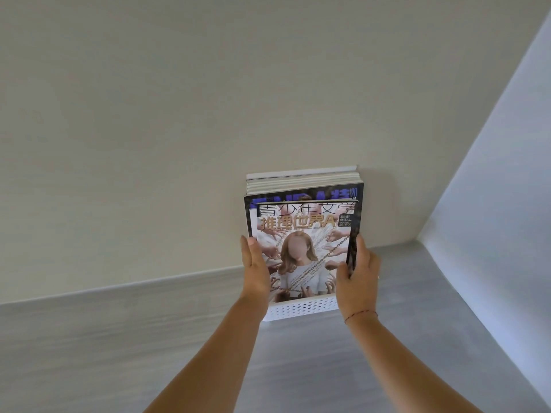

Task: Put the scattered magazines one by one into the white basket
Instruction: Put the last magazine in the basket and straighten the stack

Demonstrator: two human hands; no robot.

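Both my forearms reach forward over the grey surface (298,368). A red thread (360,315) circles my right wrist.

My left hand (255,263) lies with straight fingers flat against the left edge of the front magazine (301,248); it is not curled round anything. My right hand (357,272) grips the right edge of the same magazine, thumb on the cover and the fingers wrapped behind the edge.

The front magazine stands upright, cover toward me, with its lower end inside the white basket (298,308). The basket sits on the grey surface, close to the wall (149,114).

Behind the front magazine, a stack of magazines (301,183) stands upright in the same basket, their top edges rising above it and leaning against the wall.
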